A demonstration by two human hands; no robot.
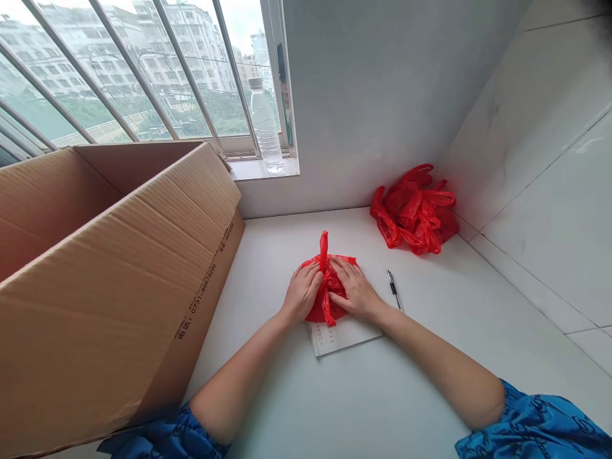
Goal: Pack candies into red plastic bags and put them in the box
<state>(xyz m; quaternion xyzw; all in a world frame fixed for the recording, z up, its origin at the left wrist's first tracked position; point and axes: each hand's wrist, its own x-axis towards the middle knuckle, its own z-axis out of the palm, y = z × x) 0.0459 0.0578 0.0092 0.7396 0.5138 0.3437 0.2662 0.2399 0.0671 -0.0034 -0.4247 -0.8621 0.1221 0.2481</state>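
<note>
A red plastic bag (329,282) lies bunched on the white tabletop, one twisted handle sticking up at its far side. My left hand (303,291) rests on the bag's left part with its fingers stretched out. On the other side, my right hand (357,291) presses down flat, fingers spread and thumb toward the bag's middle. Neither hand is closed around the plastic. Beneath the bag is a white notebook or booklet (347,338) with small print, its far part covered. A pen (393,284) lies just right of my right hand, its lower end by my forearm.
A large open cardboard box (157,268) fills the left side. More crumpled red plastic bags (415,210) lie at the back right against the wall. A clear water bottle (266,127) stands on the windowsill (248,169). Tiled wall (540,191) borders the table's right side.
</note>
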